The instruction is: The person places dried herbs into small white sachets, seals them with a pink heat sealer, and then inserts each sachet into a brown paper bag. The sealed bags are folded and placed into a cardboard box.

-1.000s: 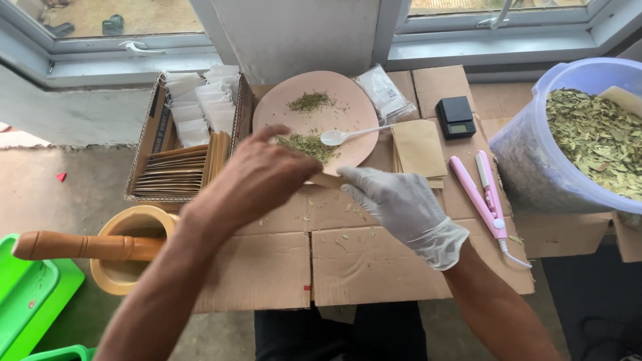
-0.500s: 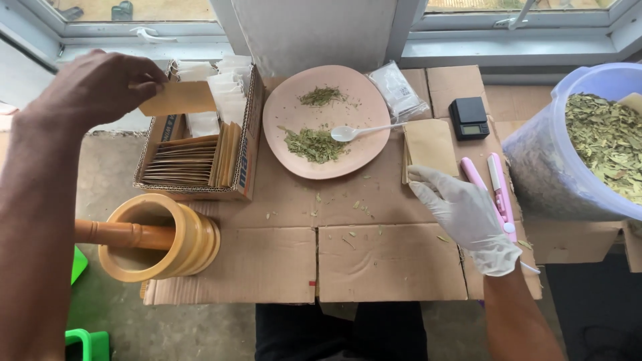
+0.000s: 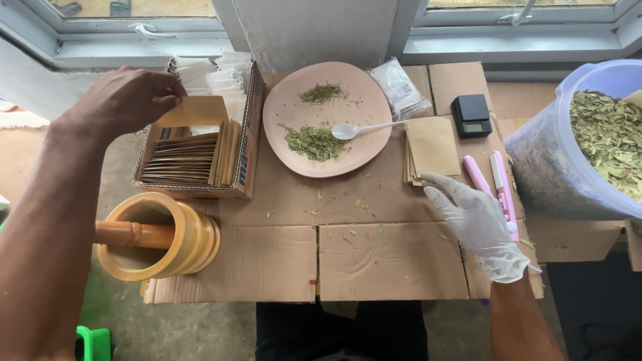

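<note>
My bare left hand (image 3: 124, 100) pinches a brown envelope (image 3: 194, 112), long axis left-right, over the box (image 3: 246, 150); my gloved right hand (image 3: 478, 220) rests open beside the envelope stack (image 3: 431, 147).

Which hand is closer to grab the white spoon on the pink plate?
Probably the right hand. It rests beside the paper envelopes, just below the spoon handle. The left hand is busy holding an envelope over the box.
</note>
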